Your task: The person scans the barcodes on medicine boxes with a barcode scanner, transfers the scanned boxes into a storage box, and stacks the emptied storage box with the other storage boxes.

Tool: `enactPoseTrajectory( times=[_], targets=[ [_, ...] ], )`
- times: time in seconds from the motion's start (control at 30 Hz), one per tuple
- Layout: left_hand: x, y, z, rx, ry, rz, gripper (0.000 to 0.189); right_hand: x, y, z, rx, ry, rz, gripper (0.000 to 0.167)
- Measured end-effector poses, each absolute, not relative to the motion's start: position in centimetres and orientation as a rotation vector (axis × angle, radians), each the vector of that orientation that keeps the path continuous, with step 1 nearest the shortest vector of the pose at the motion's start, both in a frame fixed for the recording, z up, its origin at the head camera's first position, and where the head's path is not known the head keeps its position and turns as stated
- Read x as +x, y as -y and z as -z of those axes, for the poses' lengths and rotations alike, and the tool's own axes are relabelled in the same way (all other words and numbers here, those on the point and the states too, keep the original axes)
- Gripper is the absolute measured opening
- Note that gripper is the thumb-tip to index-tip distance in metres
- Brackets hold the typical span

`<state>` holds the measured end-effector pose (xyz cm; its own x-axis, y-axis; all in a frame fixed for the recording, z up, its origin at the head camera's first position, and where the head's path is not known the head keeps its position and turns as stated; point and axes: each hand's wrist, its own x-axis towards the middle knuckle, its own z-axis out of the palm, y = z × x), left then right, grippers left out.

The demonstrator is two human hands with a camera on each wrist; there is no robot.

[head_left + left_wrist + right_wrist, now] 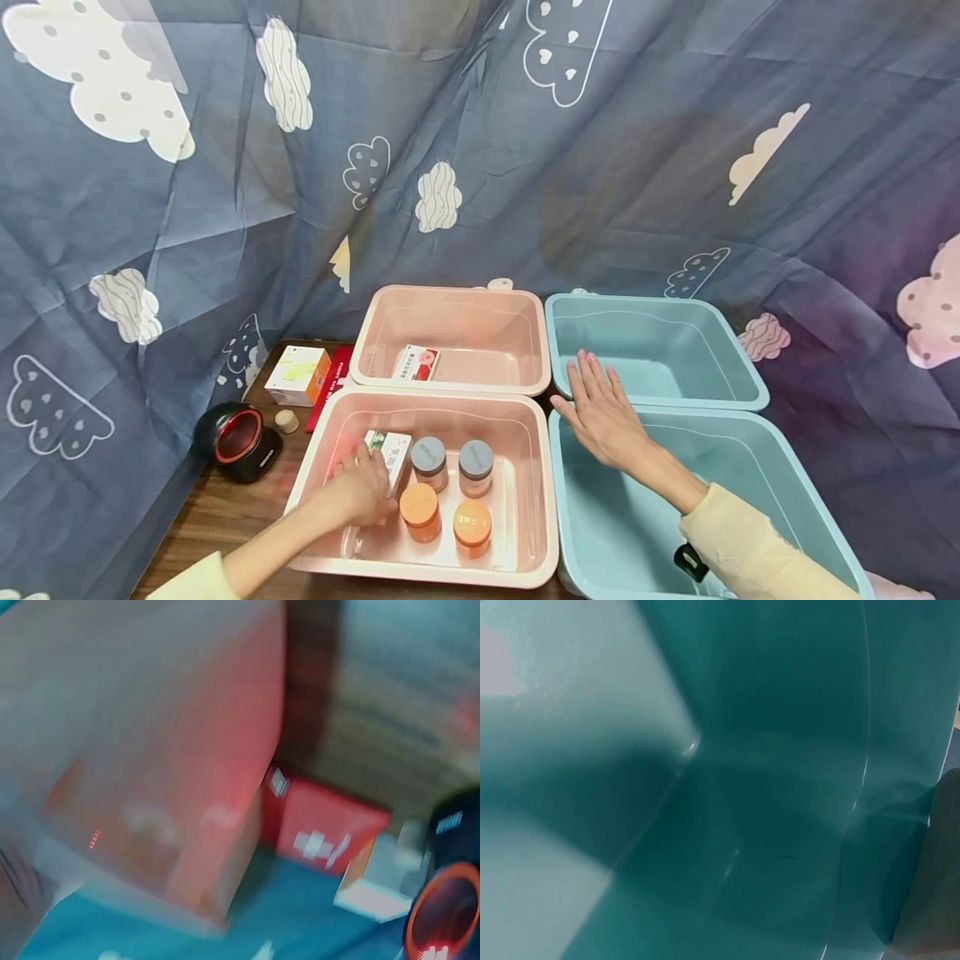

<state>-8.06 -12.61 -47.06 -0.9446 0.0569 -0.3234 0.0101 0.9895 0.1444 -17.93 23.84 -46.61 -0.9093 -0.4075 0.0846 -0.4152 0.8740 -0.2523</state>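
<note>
In the head view my left hand reaches into the front pink bin and grips a small white carton with a green patch and dark print. Part of the carton is hidden by the hand. Beside it stand two grey-lidded jars and two orange-lidded jars. My right hand, fingers straight, is over the adjoining rims of the back blue bin and the front blue bin. It holds nothing. The left wrist view is blurred.
A white-and-red carton lies in the back pink bin. On the wooden table at the left are a white-and-orange box, a red flat packet, a small beige cap and a black device. A cloud-print cloth hangs behind.
</note>
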Motion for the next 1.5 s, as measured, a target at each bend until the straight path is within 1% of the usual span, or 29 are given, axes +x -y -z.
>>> enactPoseTrajectory(
  times=[0.17, 0.33, 0.47, 0.57, 0.73, 0.93, 1.17, 1.33, 1.5],
  targets=[
    [-7.7, 15.0, 43.4, 0.146, -2.831, -0.435, 0.092, -17.8, -24.0, 46.4, 0.648, 3.009, -0.43, 0.08],
    [-5.6, 16.5, 39.8, 0.181, -2.874, -0.56, 0.091, -17.7, -24.3, 46.6, 0.643, 3.006, -0.433, 0.083],
    [-3.5, 18.2, 38.0, 0.195, -2.994, -0.63, 0.088, -17.3, -24.0, 46.2, 0.635, 2.995, -0.442, 0.076],
    [-2.2, 20.1, 37.4, 0.176, -3.135, -0.67, 0.082, -16.9, -23.9, 45.9, 0.614, 3.013, -0.406, 0.072],
    [-1.6, 24.0, 37.9, 0.038, -3.235, -0.66, 0.077, -16.6, -23.7, 45.7, 0.596, 3.034, -0.363, 0.07],
    [-2.8, 27.4, 40.3, -0.123, -3.145, -0.648, 0.074, -16.9, -23.6, 45.8, 0.597, 3.029, -0.366, 0.069],
    [-4.7, 29.4, 43.1, -0.227, -2.94, -0.64, 0.072, -17.1, -23.3, 45.7, 0.616, 3.031, -0.37, 0.069],
    [-5.2, 30.1, 44.0, -0.258, -2.841, -0.745, 0.067, -17.2, -23.2, 45.6, 0.615, 3.038, -0.37, 0.068],
    [-5.7, 31.3, 45.6, -0.291, -2.788, -0.826, 0.066, -17.3, -23.1, 45.6, 0.614, 3.034, -0.362, 0.068]
  ],
)
